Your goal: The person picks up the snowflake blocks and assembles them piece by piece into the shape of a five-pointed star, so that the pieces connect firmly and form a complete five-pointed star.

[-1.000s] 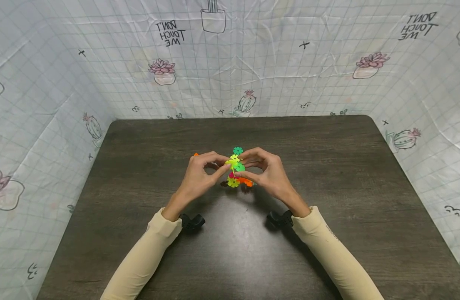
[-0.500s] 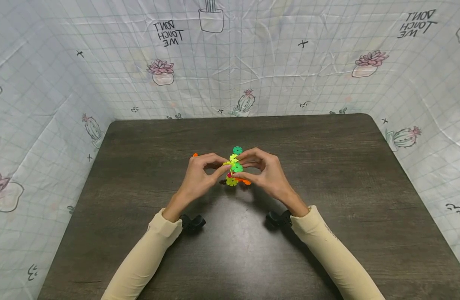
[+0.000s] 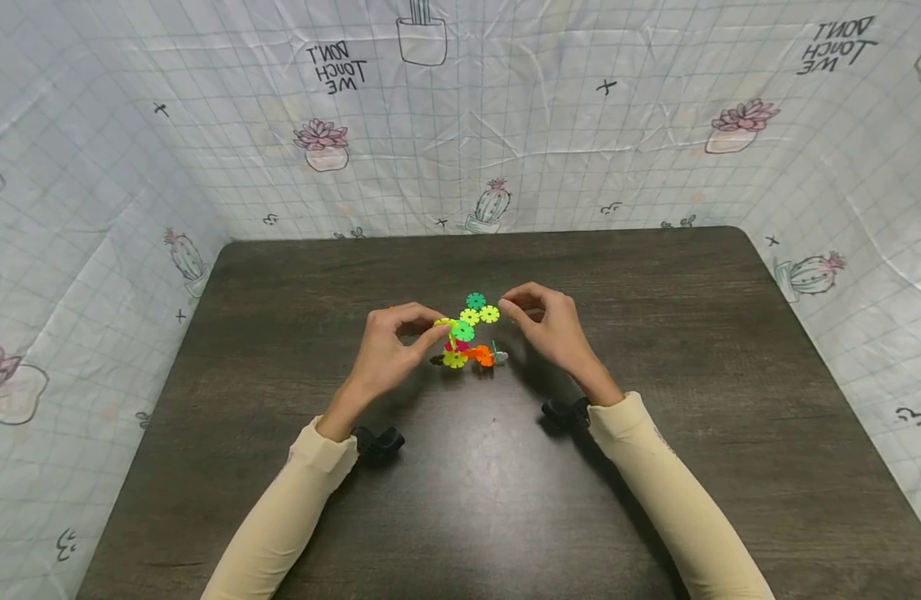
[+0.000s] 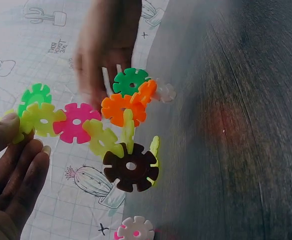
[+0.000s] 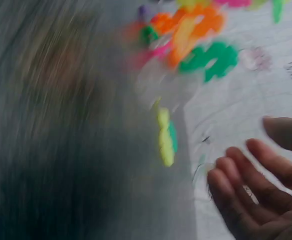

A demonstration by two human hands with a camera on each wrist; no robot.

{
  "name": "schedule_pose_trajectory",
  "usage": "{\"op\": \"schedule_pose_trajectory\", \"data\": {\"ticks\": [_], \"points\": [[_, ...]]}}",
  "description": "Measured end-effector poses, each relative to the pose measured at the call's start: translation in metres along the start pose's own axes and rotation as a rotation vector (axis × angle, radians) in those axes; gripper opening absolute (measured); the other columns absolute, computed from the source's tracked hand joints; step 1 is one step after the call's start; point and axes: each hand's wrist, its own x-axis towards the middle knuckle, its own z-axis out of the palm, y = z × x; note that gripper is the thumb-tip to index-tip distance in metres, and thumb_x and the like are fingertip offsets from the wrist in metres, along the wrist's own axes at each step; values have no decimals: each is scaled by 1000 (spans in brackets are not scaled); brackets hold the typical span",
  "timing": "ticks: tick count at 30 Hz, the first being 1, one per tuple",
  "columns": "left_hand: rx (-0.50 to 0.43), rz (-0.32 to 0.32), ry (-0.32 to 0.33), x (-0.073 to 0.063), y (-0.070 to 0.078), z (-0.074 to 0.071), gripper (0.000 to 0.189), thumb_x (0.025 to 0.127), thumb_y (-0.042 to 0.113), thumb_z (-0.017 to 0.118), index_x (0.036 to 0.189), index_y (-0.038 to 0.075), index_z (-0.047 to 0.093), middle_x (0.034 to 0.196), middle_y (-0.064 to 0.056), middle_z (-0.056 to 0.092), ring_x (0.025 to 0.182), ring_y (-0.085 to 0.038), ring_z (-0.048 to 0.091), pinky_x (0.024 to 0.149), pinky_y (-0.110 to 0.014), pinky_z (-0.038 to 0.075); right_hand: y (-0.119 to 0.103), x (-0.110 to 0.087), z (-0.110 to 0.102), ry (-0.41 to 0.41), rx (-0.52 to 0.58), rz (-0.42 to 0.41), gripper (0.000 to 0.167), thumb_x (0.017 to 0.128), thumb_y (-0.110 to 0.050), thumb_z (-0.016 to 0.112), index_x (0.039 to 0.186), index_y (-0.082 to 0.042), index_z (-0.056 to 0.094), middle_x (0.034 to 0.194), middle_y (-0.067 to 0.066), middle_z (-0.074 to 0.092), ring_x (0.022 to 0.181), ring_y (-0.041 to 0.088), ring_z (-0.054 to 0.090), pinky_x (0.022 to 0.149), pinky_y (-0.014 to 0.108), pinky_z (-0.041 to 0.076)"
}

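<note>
My left hand (image 3: 388,346) pinches a yellow snowflake disc at the end of a chain of linked notched discs. In the left wrist view, a bright green disc (image 4: 35,97), a pink disc (image 4: 76,131), an orange disc (image 4: 120,109), a dark brown disc (image 4: 131,167) and a darker green disc (image 4: 128,81) belong to this chain. My right hand (image 3: 550,325) is apart from the chain, fingers loosely bent and holding nothing. Nearest to it lies a yellow disc (image 3: 489,314). In the right wrist view, my right hand (image 5: 263,185) shows nothing between thumb and fingers.
On the dark wooden table (image 3: 475,500), a green disc (image 3: 476,301) and another yellow disc (image 3: 470,317) lie just behind the chain. A bit of orange (image 3: 390,308) shows behind my left hand. A printed cloth (image 3: 550,158) surrounds the table's back and sides.
My right hand has let go of the chain and moved right and slightly back. My left hand, with the chain, has shifted slightly left, uncovering a yellow disc behind it.
</note>
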Motion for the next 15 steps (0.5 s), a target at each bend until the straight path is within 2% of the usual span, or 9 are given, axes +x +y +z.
{"op": "schedule_pose_trajectory", "data": {"ticks": [4,10,15], "points": [[3,-7,7,-1,0,-3,11,97,19,77,104,11,81,96,-7,79,81,-23,76,78,-43,65,14,8,1,-62,-103,51,24,102,-24,70,119,-7,74,113,15,77,98,30,76,85,47,64],[11,-24,26,-3,0,-7,12,97,19,76,105,12,81,95,-6,79,78,-19,74,73,-36,64,33,21,6,-117,-161,97,29,100,-22,73,122,-2,74,112,18,77,93,30,75,72,37,62],[6,-45,57,-5,0,-13,12,96,18,77,105,11,81,93,-7,80,75,-16,72,68,-34,61,36,32,10,-155,-208,58,36,93,-22,81,121,0,75,108,19,74,92,32,73,78,43,62]]}}
